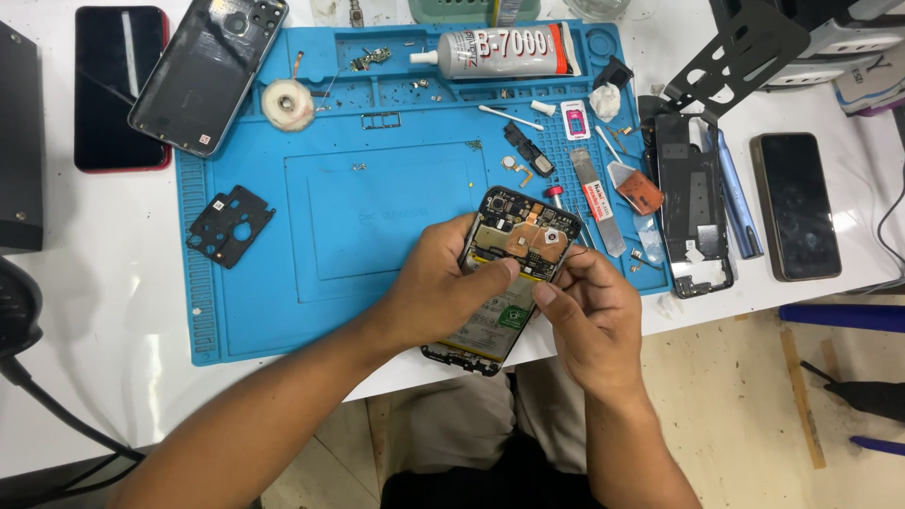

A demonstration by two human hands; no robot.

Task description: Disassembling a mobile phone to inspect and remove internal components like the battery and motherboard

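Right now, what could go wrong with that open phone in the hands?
The phone hangs partly past the table edge, held only by the left hand and right hand; a slip might drop it. Its bare circuit parts face up, so fingers pressing there could harm them. Tiny screws lie loose on the blue mat and might get lost.

The middle of the opened phone (517, 247) is covered by the left hand (443, 287) and right hand (589, 316). The dark box (19, 141) is cut off by the left edge. The small parts (415, 85) cannot be identified.
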